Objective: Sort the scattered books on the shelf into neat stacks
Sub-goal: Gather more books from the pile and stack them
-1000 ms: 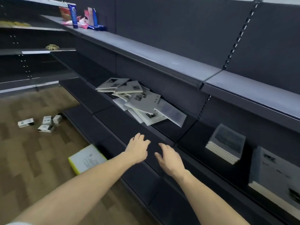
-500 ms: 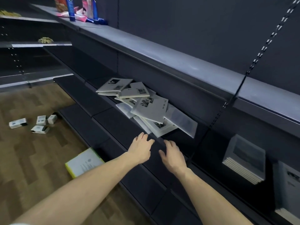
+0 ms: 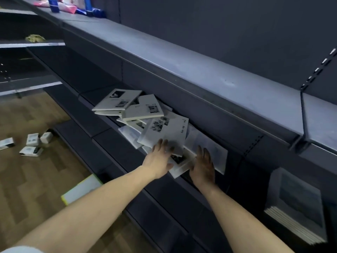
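Note:
Several thin white books lie scattered in a loose overlapping heap on the dark middle shelf. My left hand rests on the near edge of the heap, fingers spread over the lower corner of the top book. To its right, my right hand is flat with fingers apart, beside a lower book's corner and in front of a grey-covered book. Neither hand grips anything. A neat stack of books lies on the same shelf at the far right.
An upper grey shelf overhangs the books, with tubes and packets at its far left end. Small white boxes and a yellow-edged book lie on the wooden floor. A lower dark shelf juts out beneath my arms.
Both hands have reached forward from above the lower shelf to the scattered books; the left now touches the top book. The view has moved closer and turned left.

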Motion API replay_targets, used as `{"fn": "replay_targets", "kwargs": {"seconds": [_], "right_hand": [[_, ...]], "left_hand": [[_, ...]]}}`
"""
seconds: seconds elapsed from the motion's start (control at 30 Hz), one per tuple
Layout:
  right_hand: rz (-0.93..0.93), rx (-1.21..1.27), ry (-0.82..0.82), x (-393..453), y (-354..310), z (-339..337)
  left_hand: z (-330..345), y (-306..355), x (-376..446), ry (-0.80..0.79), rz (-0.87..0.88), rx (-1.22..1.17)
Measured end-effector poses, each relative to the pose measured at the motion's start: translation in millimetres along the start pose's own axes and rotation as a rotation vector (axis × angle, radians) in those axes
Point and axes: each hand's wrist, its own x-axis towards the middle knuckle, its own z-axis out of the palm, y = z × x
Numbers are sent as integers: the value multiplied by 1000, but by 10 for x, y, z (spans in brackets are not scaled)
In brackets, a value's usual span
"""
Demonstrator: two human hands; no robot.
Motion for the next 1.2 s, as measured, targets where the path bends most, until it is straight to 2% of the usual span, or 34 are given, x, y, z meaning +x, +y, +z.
{"fn": "replay_targets", "kwargs": {"seconds": [0.13,0.33,0.47,0.6,0.7,0.87,0.93,1.07,1.2], "right_hand": [[175,-13,-32,209,219,-23],[212,-218,90,350,253,-83],[208,-344,73,307,128,-101],[97,-334,191,237,-87,-53],[15,-290,299,137,-272,4],[-67,-178,322,-146,-669,88],[-106,-144,250,-291,-730,72],[-124,-169,46,-442,-505,133],[-112,-258,50,-483,-532,278]], "left_hand": [[29,-138,285,-120,34,-62],[59,-223,633,-230,74,-62],[132,-260,679,-262,101,-24],[151,-308,694,-256,138,-40],[132,-320,686,-229,156,-34],[156,-332,605,-113,207,40],[206,-371,573,-43,232,23],[270,-431,511,88,252,-189],[244,-373,256,62,221,-218]]}}
